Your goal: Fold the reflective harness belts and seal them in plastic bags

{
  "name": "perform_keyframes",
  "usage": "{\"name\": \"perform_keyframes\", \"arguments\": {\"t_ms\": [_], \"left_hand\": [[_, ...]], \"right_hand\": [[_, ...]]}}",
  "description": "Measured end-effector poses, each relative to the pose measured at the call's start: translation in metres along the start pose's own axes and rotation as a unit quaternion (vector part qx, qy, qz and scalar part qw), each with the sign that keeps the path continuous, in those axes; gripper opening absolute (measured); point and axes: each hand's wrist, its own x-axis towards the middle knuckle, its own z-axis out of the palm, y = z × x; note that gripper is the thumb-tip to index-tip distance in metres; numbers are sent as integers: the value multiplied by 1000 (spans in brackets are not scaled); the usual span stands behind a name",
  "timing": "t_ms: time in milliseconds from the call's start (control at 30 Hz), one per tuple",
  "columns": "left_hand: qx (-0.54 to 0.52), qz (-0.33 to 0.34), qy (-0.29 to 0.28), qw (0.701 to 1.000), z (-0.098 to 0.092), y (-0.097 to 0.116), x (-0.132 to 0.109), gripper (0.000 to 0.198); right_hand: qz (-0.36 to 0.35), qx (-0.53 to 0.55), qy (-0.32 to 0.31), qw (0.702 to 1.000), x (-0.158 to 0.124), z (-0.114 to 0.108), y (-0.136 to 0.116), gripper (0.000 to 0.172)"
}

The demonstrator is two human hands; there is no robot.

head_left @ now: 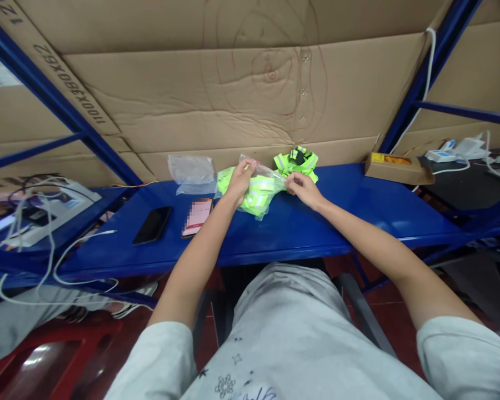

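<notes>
A folded neon-yellow reflective vest inside a clear plastic bag [256, 191] lies on the blue metal shelf [358, 216]. My left hand [240, 179] pinches the bag's upper left edge. My right hand [302, 188] pinches the bag's right end. A second neon-yellow vest [296, 161], unbagged, sits just behind my right hand against the cardboard wall.
A stack of empty clear bags [191, 172] lies left of the vest. A black phone [153, 224] and a second phone with a pink screen [197, 216] rest on the shelf's left part. A cardboard box [398, 166] sits at right. White cables [54, 250] hang at left.
</notes>
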Motion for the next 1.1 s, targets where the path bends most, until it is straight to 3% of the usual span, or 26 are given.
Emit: {"name": "perform_keyframes", "arguments": {"t_ms": [233,667,900,1100], "left_hand": [[-22,10,-2,1000,-1,-5,3,42],[-41,24,-34,998,12,-2,-5,56],[-47,-29,-105,993,16,7,-15,63],[-46,-40,-115,991,18,10,-18,58]], "right_hand": [[-30,-26,34,999,3,-1,7,23],[-71,-53,34,996,4,-2,12,17],[-90,-55,26,994,3,-4,12,18],[-104,-47,11,993,2,0,11,22]]}}
